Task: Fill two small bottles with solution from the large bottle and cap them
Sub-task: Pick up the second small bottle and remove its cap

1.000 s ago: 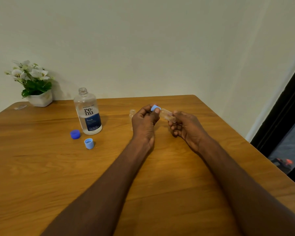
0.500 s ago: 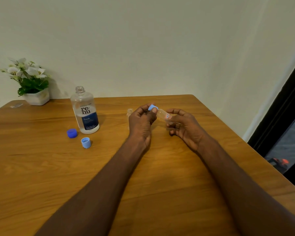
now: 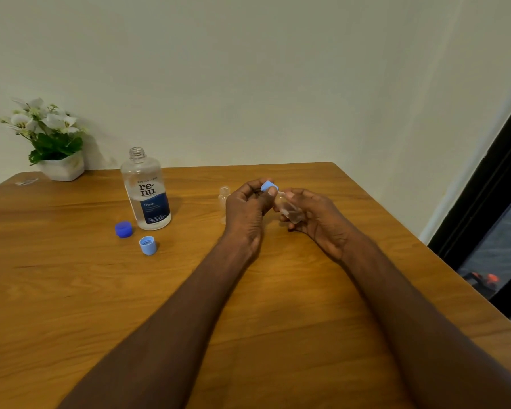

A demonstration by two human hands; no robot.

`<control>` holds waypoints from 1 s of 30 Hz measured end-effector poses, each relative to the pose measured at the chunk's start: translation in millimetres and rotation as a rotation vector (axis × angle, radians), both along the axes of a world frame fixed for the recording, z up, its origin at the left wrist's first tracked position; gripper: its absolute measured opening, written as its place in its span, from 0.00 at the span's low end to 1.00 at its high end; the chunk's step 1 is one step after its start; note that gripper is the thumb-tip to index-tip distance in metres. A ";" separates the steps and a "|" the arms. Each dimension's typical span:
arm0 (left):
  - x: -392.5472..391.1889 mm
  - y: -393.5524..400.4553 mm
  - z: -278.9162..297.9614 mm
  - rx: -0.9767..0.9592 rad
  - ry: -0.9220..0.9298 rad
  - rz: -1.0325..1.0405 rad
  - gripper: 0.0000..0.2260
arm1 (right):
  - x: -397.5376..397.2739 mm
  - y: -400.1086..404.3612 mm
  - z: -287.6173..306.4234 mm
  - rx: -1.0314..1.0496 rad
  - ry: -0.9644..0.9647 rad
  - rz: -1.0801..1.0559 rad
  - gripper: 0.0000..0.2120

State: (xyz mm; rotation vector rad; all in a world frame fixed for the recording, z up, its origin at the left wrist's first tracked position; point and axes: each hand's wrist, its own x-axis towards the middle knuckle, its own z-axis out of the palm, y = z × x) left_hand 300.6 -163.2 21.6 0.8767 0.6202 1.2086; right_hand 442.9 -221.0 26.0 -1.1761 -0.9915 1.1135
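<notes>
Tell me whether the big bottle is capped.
Uncapped. The big bottle stands upright with its threaded neck bare; a dark blue cap lies on the table beside it.

Your two forearms are bare, no sleeves, and your left hand (image 3: 244, 208) and right hand (image 3: 319, 219) wear no gloves, rings or watch.

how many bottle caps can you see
3. A dark blue cap and a light blue cap lie on the table beside the large bottle; another light blue cap is pinched in the left hand.
</notes>
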 end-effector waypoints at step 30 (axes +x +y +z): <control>-186.4 -50.8 -15.0 0.532 1.169 0.519 0.13 | -74.9 33.2 -16.9 0.214 -0.620 -0.446 0.18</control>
